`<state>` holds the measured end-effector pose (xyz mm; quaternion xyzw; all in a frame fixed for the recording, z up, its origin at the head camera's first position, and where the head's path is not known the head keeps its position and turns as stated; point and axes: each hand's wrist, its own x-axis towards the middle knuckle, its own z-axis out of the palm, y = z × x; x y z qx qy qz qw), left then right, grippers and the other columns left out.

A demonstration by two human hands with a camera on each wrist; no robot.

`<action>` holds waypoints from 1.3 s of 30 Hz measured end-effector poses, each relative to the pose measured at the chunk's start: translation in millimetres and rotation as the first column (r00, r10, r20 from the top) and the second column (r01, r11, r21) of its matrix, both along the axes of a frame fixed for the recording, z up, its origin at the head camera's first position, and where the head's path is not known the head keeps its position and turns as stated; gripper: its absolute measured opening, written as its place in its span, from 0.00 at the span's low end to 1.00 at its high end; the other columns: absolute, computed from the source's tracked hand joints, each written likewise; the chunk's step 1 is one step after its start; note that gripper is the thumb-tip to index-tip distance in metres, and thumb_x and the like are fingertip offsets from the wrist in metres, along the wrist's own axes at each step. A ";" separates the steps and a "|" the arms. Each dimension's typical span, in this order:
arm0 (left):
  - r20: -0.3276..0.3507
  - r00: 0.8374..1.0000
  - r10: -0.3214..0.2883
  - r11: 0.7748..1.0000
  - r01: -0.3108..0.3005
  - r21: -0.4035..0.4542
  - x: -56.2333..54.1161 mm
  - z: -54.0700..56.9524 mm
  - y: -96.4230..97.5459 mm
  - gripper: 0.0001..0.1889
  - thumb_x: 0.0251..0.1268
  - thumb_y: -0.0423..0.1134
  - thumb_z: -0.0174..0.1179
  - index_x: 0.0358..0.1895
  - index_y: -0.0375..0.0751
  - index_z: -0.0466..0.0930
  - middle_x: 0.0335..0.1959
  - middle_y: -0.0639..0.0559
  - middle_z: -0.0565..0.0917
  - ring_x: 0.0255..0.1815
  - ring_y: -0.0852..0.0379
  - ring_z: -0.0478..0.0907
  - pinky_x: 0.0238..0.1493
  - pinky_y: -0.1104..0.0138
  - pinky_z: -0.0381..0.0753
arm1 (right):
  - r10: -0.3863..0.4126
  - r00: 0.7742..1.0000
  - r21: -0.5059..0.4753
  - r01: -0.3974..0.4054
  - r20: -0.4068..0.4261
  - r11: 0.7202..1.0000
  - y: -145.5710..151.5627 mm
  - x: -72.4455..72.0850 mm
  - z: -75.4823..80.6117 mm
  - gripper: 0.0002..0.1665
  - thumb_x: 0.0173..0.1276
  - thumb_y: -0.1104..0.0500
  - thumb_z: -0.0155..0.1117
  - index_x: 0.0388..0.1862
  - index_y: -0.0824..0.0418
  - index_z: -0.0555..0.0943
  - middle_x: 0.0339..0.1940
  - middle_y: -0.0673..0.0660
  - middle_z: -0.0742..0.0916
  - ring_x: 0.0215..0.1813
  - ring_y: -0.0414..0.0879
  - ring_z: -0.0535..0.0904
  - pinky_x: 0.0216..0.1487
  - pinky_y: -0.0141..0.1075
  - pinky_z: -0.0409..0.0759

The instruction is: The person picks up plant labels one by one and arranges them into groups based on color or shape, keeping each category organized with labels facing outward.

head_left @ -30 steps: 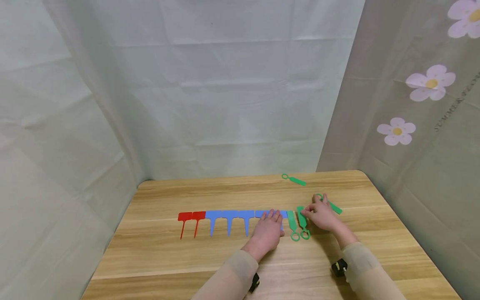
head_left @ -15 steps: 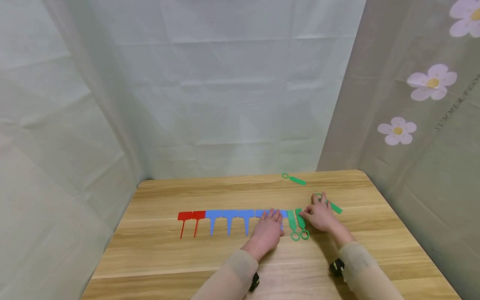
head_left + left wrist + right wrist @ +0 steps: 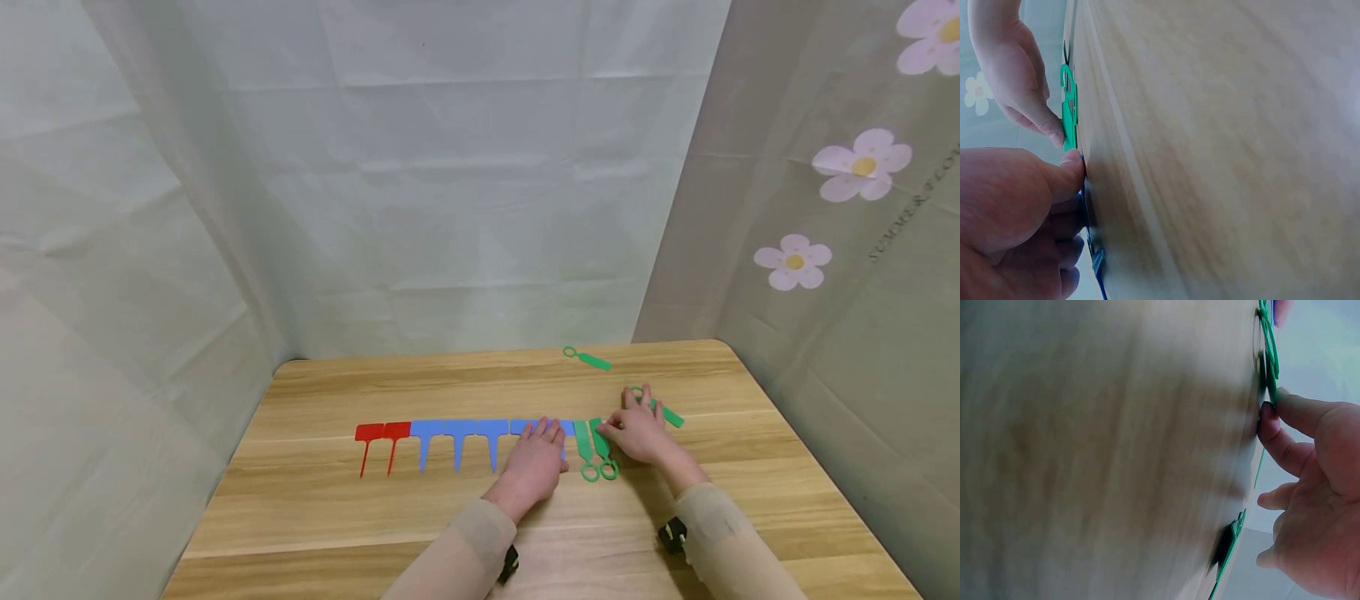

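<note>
A row of flat plastic plant labels lies on the wooden table. Two red T-shaped labels (image 3: 382, 432) are at its left end, then several blue T-shaped labels (image 3: 457, 429), then a green ring-ended label (image 3: 584, 442). My left hand (image 3: 535, 458) rests with fingers extended on the blue labels at the right, partly hiding them. Beside the first green label lies a second green ring label (image 3: 602, 442), ring towards me. My right hand (image 3: 641, 429) pinches its far end between thumb and forefinger, as the right wrist view shows near the label's tip (image 3: 1270, 375).
Another green ring label (image 3: 667, 412) lies partly under the right hand's outer fingers. A further green ring label (image 3: 592, 361) is near the table's back edge. Pale cloth walls (image 3: 480, 208) stand behind and at both sides of the table (image 3: 315, 517).
My right hand has moved slightly left, bringing the second green label closer to the first one in the row. The left hand has stayed in place.
</note>
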<state>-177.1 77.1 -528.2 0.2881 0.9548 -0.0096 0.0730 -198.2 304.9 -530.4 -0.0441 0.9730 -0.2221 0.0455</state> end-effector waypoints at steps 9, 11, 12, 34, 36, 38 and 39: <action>0.000 1.000 0.001 1.000 -0.001 -0.012 -0.8 -0.5 0.1 0.33 0.84 0.55 0.53 0.84 0.43 0.65 0.85 0.52 0.64 0.86 0.53 0.56 0.84 0.57 0.57 | -0.006 1.000 0.014 0.006 0.007 1.000 -0.9 0.8 0.6 0.18 0.80 0.48 0.66 0.41 0.61 0.92 0.81 0.86 0.55 0.82 0.84 0.31 0.76 0.79 0.34; 0.006 1.000 0.003 1.000 -0.003 -0.012 -0.7 -1.1 0.0 0.33 0.85 0.55 0.53 0.84 0.43 0.65 0.85 0.52 0.63 0.86 0.53 0.55 0.84 0.57 0.56 | -0.005 1.000 0.018 0.005 0.005 1.000 -0.9 1.1 0.8 0.18 0.80 0.48 0.67 0.39 0.59 0.91 0.81 0.86 0.55 0.82 0.85 0.31 0.76 0.80 0.34; 0.007 1.000 0.004 1.000 -0.004 -0.009 -0.5 -1.0 -0.1 0.33 0.85 0.55 0.53 0.84 0.43 0.65 0.85 0.52 0.63 0.86 0.53 0.55 0.84 0.57 0.56 | -0.004 1.000 0.019 0.004 0.004 1.000 -1.0 1.4 0.8 0.17 0.79 0.48 0.67 0.37 0.58 0.91 0.81 0.86 0.55 0.82 0.85 0.31 0.76 0.80 0.34; 0.000 1.000 0.004 1.000 -0.004 0.020 1.1 0.1 -1.2 0.33 0.84 0.54 0.55 0.83 0.42 0.67 0.85 0.52 0.64 0.86 0.52 0.56 0.84 0.56 0.58 | -0.055 0.998 0.077 0.055 0.003 0.996 -9.9 3.5 4.4 0.15 0.75 0.51 0.68 0.30 0.56 0.88 0.81 0.85 0.58 0.83 0.83 0.34 0.75 0.81 0.36; -0.001 1.000 0.002 1.000 -0.002 0.022 0.9 -0.6 -1.3 0.33 0.84 0.54 0.55 0.83 0.43 0.67 0.85 0.52 0.64 0.86 0.52 0.56 0.84 0.56 0.58 | -0.057 0.998 0.083 0.057 -0.003 0.995 -10.6 4.0 4.8 0.14 0.75 0.51 0.67 0.30 0.56 0.89 0.81 0.85 0.58 0.83 0.84 0.35 0.75 0.82 0.37; -0.001 1.000 0.001 1.000 -0.001 0.024 0.4 -1.4 -1.4 0.33 0.84 0.54 0.55 0.83 0.43 0.66 0.85 0.52 0.64 0.86 0.52 0.56 0.84 0.56 0.57 | -0.058 0.998 0.088 0.058 -0.005 0.994 -11.1 4.6 5.2 0.14 0.75 0.51 0.67 0.31 0.56 0.89 0.80 0.85 0.59 0.83 0.84 0.35 0.74 0.82 0.37; -0.001 1.000 0.001 1.000 -0.001 0.024 0.4 -1.5 -1.5 0.33 0.84 0.54 0.55 0.83 0.43 0.66 0.85 0.52 0.64 0.86 0.52 0.56 0.84 0.56 0.57 | -0.058 0.998 0.091 0.059 -0.007 0.994 -11.3 4.7 5.3 0.14 0.74 0.51 0.67 0.31 0.56 0.90 0.80 0.85 0.59 0.83 0.84 0.35 0.74 0.82 0.37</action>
